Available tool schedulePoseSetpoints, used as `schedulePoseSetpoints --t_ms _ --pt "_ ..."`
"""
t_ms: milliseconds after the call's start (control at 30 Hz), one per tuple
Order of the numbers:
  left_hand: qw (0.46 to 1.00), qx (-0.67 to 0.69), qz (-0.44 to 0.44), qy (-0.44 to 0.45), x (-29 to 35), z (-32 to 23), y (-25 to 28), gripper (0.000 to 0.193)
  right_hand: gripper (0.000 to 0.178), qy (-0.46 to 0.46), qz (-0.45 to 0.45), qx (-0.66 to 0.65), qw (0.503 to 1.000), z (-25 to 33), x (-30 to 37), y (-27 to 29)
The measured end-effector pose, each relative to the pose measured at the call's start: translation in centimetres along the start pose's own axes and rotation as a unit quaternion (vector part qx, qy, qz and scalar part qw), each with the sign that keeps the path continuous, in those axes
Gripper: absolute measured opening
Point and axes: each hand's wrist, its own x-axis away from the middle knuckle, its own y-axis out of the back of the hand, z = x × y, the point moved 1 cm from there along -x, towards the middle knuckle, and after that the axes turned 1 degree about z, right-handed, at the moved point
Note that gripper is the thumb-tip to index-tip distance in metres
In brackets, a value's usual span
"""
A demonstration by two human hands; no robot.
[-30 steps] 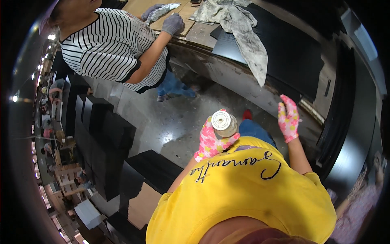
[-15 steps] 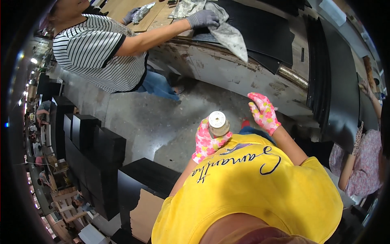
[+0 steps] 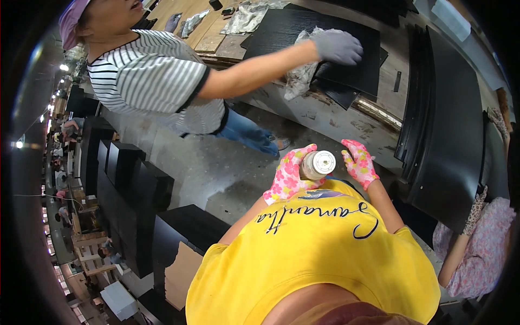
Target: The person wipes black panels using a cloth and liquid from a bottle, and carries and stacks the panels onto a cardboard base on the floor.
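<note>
My left hand (image 3: 290,174), in a pink floral glove, is wrapped round a small bottle (image 3: 311,169) with a white cap. The bottle is held in front of my yellow shirt, its cap tilted up and to the right. Beside it, my right hand (image 3: 359,165), in a matching glove, stands open a short way from the cap. Its fingers curve loosely, with nothing between them. In front of me a co-worker in a striped shirt presses a grey-gloved hand (image 3: 337,47) and a stained cloth (image 3: 301,70) on a black panel (image 3: 346,27).
The panel lies on a worn workbench (image 3: 394,103). More black panels (image 3: 449,130) stand on edge at the right, by another person in a floral top (image 3: 479,252). Black boxes (image 3: 127,211) stand on the floor at the left, near a piece of cardboard (image 3: 181,276).
My left hand has brought the bottle rightward, closer to my right hand, and tilted it. The co-worker has leaned in and moved the cloth hand right across the panel.
</note>
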Motion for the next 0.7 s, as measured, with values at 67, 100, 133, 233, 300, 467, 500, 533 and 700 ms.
schedulePoseSetpoints --t_ms 67,100,133,233,300,467,500,533,700 --pt "1.000 -0.026 0.015 0.004 -0.5 -0.6 -0.3 0.072 0.031 -0.012 -0.009 0.008 1.000 -0.9 0.2 0.2" --pt "0.999 -0.045 0.013 0.004 -0.7 -0.7 -0.6 0.072 0.031 -0.019 -0.006 0.001 1.000 -1.3 0.3 0.1" --pt "0.998 -0.065 0.011 0.005 -0.7 -0.8 -0.7 0.073 0.031 -0.026 -0.002 -0.007 1.000 -1.5 0.4 -0.1" --pt "0.998 -0.064 0.024 -0.006 -0.8 -0.4 -0.9 0.074 0.031 -0.015 0.013 -0.032 0.999 -1.7 0.4 -1.0" --pt "0.998 -0.056 0.036 -0.019 -0.7 0.6 -0.9 0.075 0.033 -0.019 0.040 -0.036 0.998 -1.8 0.4 -1.9" --pt "0.998 0.009 0.049 0.027 -0.1 1.6 -1.0 0.077 0.035 -0.062 0.108 -0.026 0.992 -1.5 0.8 -2.9" --pt "0.998 0.009 0.047 0.028 0.2 1.5 -1.0 0.077 0.035 -0.061 0.109 -0.027 0.992 -1.3 0.9 -2.9" --pt "0.999 -0.009 0.043 0.023 0.3 1.2 -1.0 0.076 0.035 -0.079 0.120 -0.019 0.989 -1.2 1.1 -3.0" --pt "0.997 -0.048 0.055 0.027 0.7 1.2 -0.6 0.076 0.036 -0.102 0.150 -0.018 0.983 -1.5 2.0 -3.7"
